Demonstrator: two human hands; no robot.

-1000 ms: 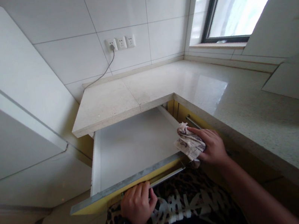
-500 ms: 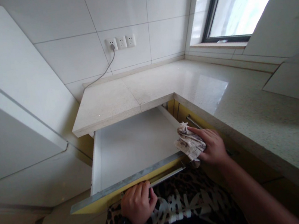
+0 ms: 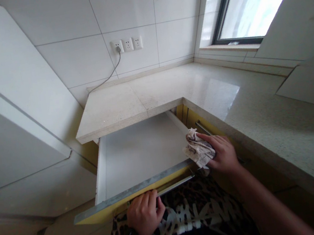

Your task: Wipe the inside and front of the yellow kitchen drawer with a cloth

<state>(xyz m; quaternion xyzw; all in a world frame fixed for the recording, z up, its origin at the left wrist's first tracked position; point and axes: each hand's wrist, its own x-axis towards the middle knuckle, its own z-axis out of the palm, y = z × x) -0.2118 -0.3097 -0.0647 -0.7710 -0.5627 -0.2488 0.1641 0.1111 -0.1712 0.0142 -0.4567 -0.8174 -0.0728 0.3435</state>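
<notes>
A white-lined drawer (image 3: 144,151) with a yellow front is pulled out below the counter. My left hand (image 3: 145,214), with a dark watch on its wrist, is closed around the left part of the metal drawer handle (image 3: 176,185). A crumpled, stained pale cloth (image 3: 199,148) is gripped in my right hand (image 3: 222,153). The cloth lies over the drawer's right front corner, and part of it hangs down near the handle's right end. My right fingertips are partly hidden by the cloth.
A pale stone countertop (image 3: 169,83) bends around behind and right of the drawer. Its corner sits close to the drawer's right side. A cabinet handle (image 3: 203,127) sticks out beside my right hand. A tall white cabinet (image 3: 9,69) stands left. A cord runs to the wall sockets (image 3: 127,44).
</notes>
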